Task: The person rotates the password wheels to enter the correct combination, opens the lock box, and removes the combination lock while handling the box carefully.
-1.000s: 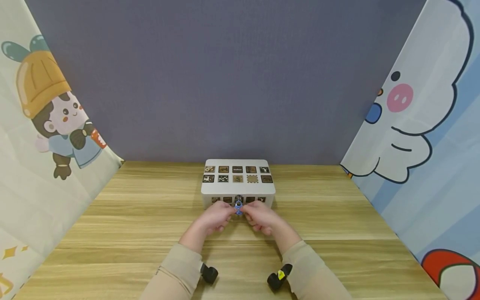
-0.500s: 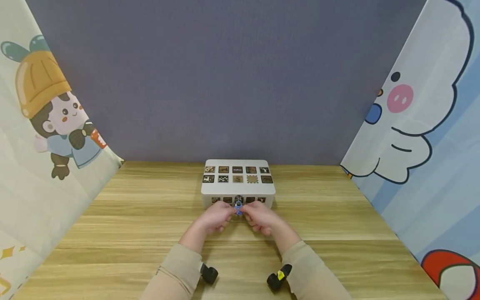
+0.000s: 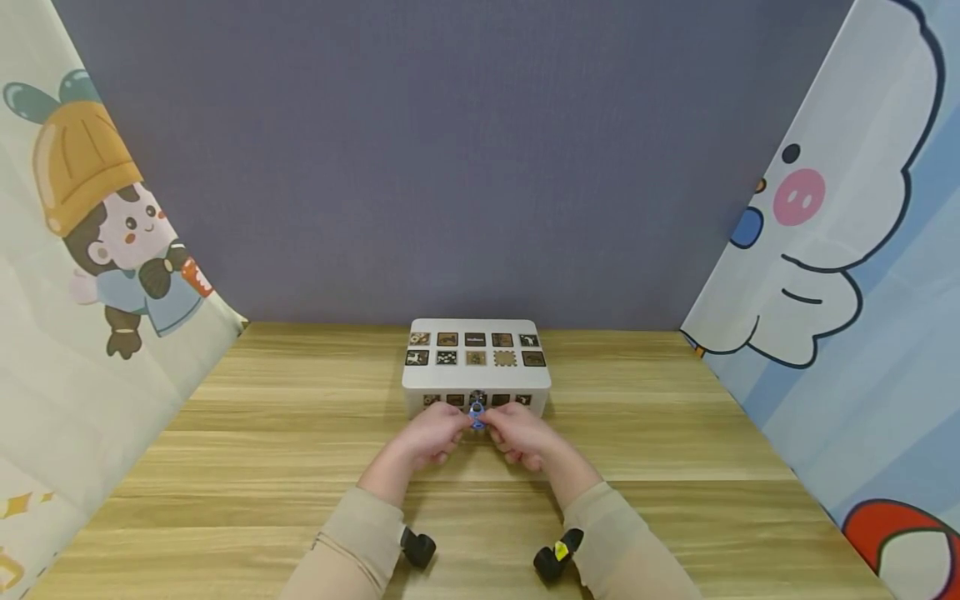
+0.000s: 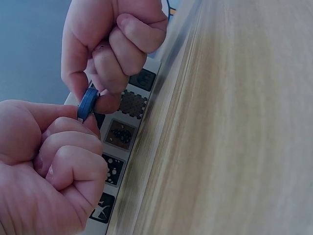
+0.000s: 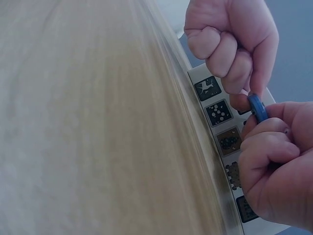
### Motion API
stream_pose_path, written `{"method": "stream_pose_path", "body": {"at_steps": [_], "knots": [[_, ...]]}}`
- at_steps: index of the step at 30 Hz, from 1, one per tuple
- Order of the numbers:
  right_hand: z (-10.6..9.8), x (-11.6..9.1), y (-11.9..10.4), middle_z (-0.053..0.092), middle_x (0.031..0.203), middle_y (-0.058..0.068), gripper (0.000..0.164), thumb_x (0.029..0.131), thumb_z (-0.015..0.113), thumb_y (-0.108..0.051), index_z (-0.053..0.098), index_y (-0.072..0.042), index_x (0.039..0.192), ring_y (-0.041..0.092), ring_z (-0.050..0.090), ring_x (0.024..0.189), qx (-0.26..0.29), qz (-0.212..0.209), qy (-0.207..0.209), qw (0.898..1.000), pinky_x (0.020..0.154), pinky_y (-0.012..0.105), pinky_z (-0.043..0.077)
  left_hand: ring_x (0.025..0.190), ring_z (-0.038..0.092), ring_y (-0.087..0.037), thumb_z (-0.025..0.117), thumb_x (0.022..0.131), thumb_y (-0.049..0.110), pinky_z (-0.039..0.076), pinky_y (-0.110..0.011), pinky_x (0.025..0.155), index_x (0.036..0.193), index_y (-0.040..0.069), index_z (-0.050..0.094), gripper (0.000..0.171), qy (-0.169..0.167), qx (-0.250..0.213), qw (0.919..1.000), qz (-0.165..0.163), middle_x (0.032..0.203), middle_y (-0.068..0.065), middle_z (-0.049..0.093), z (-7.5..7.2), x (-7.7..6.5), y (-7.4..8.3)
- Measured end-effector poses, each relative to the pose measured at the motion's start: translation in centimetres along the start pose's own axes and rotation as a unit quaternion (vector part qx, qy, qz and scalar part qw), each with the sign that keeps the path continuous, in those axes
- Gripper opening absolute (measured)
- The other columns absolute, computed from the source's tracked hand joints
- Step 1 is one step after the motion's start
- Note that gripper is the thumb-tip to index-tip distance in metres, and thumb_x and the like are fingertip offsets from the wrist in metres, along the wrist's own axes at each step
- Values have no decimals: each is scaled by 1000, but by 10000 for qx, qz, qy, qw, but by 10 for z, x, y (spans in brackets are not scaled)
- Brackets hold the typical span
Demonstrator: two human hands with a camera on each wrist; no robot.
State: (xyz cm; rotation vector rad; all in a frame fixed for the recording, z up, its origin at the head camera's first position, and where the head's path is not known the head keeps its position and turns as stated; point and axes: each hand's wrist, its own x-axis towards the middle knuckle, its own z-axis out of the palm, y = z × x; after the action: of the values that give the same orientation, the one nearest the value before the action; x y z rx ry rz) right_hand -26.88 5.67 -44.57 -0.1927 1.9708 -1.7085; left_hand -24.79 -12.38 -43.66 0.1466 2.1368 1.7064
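A white box (image 3: 472, 377) with dark picture squares on its lid and front stands at the back of the table, its lid down. A small blue padlock (image 3: 477, 417) hangs at the metal clasp (image 3: 477, 397) in the middle of its front. My left hand (image 3: 431, 432) pinches the padlock from the left between thumb and forefinger, other fingers curled. From the right, my right hand (image 3: 521, 433) pinches it the same way. In the left wrist view the blue padlock (image 4: 87, 104) shows edge-on between both sets of fingertips, which hide part of it.
The wooden table (image 3: 300, 400) runs up to a grey-purple panel (image 3: 465, 167) right behind the box. Printed cartoon curtains hang on the left (image 3: 90, 333) and right (image 3: 847, 275). A black wrist camera (image 3: 417, 547) sits at the left sleeve, another (image 3: 552, 562) at the right.
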Motion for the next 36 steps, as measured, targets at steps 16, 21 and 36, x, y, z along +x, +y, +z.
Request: {"method": "stream_pose_path", "body": {"at_steps": [16, 21, 36], "knots": [[-2, -2, 1, 33, 50, -6, 35, 90, 57, -28, 56, 7, 89, 7, 24, 40, 17, 0, -19, 10000, 35, 21, 20, 38, 26, -7, 50, 95, 21, 24, -20, 35, 101, -9, 60, 32, 22, -60, 10000, -9, 52, 7, 34, 0, -2, 1], [-5, -5, 1, 33, 51, -6, 39, 90, 58, -30, 59, 8, 99, 7, 24, 40, -15, -20, -50, 10000, 35, 21, 20, 38, 26, -7, 51, 95, 22, 24, -20, 35, 101, -7, 61, 32, 58, -19, 10000, 11, 51, 7, 34, 0, -1, -1], [-19, -12, -6, 28, 51, -6, 42, 91, 58, -33, 62, 7, 103, 8, 21, 41, 59, -26, -195, 9998, 36, 21, 19, 37, 26, -7, 51, 95, 20, 24, -20, 34, 101, -9, 61, 31, 13, -30, 10000, 60, 51, 7, 35, 0, -1, -2]]}}
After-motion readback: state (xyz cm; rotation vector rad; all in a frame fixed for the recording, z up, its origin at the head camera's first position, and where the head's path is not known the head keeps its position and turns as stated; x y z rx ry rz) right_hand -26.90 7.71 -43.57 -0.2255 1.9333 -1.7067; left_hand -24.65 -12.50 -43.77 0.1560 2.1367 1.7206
